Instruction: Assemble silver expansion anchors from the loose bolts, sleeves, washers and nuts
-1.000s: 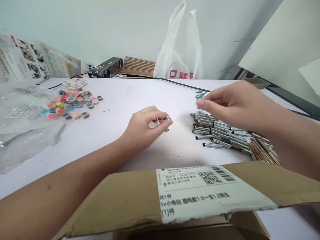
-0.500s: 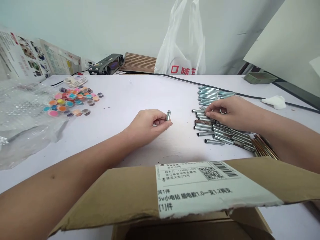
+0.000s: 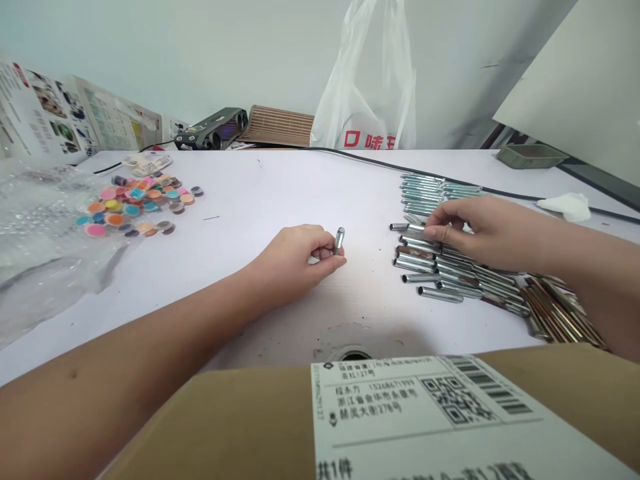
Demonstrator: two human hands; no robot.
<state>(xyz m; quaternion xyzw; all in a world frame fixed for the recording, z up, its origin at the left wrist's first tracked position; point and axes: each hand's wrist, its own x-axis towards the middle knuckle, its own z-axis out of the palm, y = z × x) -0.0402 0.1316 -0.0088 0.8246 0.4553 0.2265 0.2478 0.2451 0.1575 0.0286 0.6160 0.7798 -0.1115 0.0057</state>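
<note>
Over the middle of the table, my left hand (image 3: 305, 260) pinches a short silver metal tube (image 3: 340, 239) between thumb and fingers, its rounded end tilted up. To the right, my right hand (image 3: 480, 230) is over a pile of metal tubes (image 3: 435, 279), thumb and fingertips closed on one silver tube (image 3: 416, 227) at the pile's upper left edge. The tubes in the pile mostly lie with their open ends toward the left. Behind them thin silver rods with pointed tips (image 3: 421, 195) lie in rows. Brass-coloured rods (image 3: 563, 310) lie under my right forearm.
A cardboard box flap (image 3: 240, 420) with a shipping label (image 3: 370, 393) rises in front; a dark round opening (image 3: 354, 355) shows behind it. Colourful discs (image 3: 133, 210) and clear plastic wrap (image 3: 45, 233) lie left. A white bag (image 3: 367, 100) and a black cable (image 3: 365, 160) are behind.
The view has shifted, so the box flap looks closer and the round opening shows. Both hands keep nearly the same place; the tube in my left hand stands out a little more.
</note>
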